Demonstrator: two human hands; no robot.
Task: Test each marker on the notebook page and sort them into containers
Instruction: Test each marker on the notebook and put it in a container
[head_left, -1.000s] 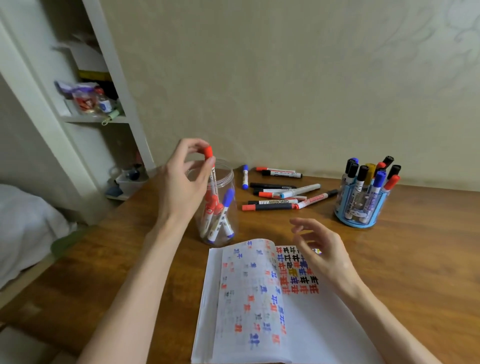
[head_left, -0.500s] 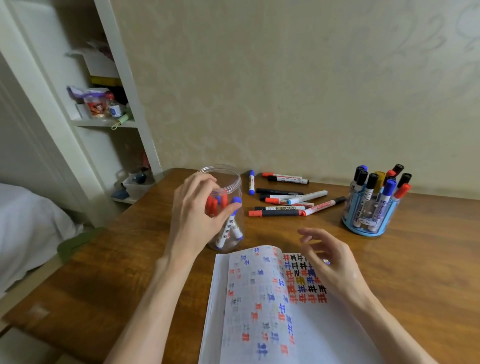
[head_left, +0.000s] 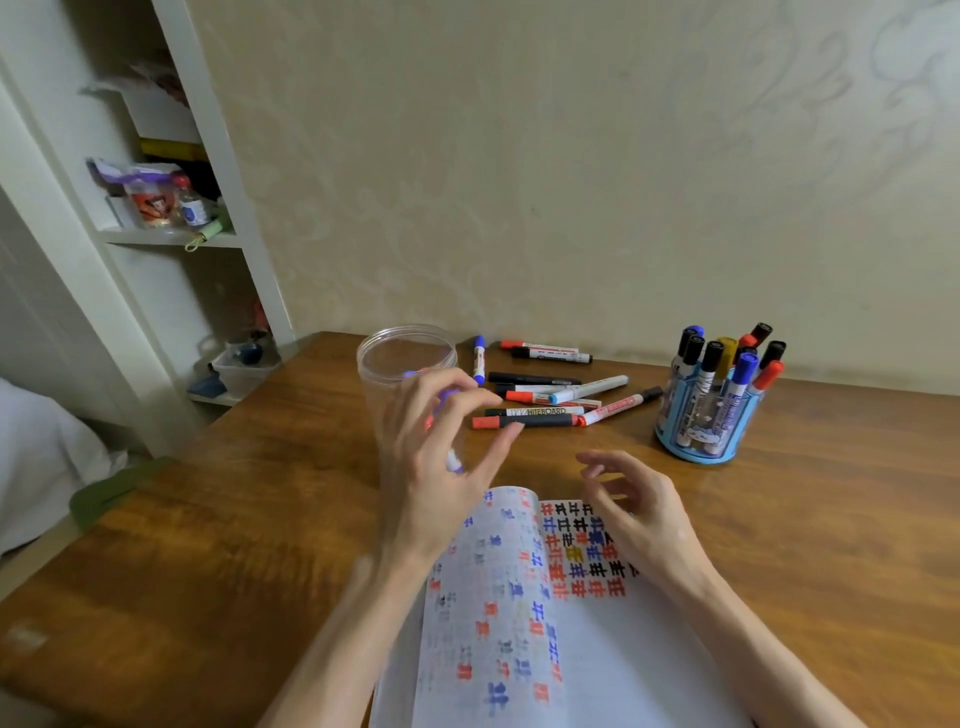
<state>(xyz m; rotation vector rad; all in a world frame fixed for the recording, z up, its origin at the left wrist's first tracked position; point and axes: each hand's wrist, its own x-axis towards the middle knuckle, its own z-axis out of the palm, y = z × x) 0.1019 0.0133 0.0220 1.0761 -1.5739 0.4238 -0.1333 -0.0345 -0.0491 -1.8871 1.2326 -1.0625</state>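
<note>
your left hand (head_left: 436, 457) hangs in front of the clear jar (head_left: 408, 364), fingers spread loose and wide, holding nothing you can make out; the blue and red markers in the jar show only as a blur behind your palm, so how they stand in there is hard to tell. just right of your fingertips (head_left: 511, 432) lies the loose pile of markers (head_left: 556, 397) on the wooden desk (head_left: 831, 493), untested by the look of it. nearest is the dark-barrelled marker with the red cap (head_left: 524, 422), almost under your left index tip, long axis running left to right across you, cap end toward the jar. that's the relation to watch: the left hand is clearly the closer one, and a pinch from above across the barrel looks like the natural take. carry on right and your right hand (head_left: 639, 514) hovers over the open notebook (head_left: 519, 623), fingers curled, half open, empty as far as shows; it sits nearer you than the pile, with the rows of red, blue and black test marks under the palm. further right, well apart from both hands, the blue holder (head_left: 698, 452) stands packed with capped markers upright. plenty still to test, i'd say
</note>
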